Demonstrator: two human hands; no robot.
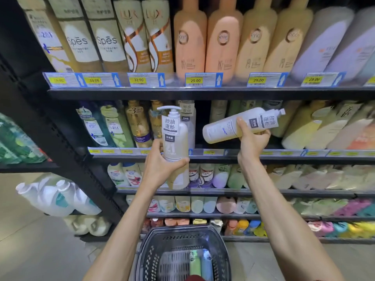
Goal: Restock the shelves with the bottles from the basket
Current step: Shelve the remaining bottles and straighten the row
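My left hand (162, 167) grips a white pump bottle (176, 142) upright, in front of the second shelf's edge (213, 157). My right hand (250, 138) holds a second, matching pump bottle (225, 126) tilted on its side, its pump pointing right toward a dark gap in that shelf's row. Another bottle of the same kind (188, 116) stands on the shelf behind the left one. Below, the dark plastic basket (150, 254) sits on the floor with a green bottle (195, 264) and a blue bottle (207, 264) lying in it.
The top shelf (182, 92) carries tall shampoo bottles with yellow price tags. Lower shelves hold several smaller bottles and pouches. White jugs (50, 197) stand on a rack to the left. Tiled floor surrounds the basket.
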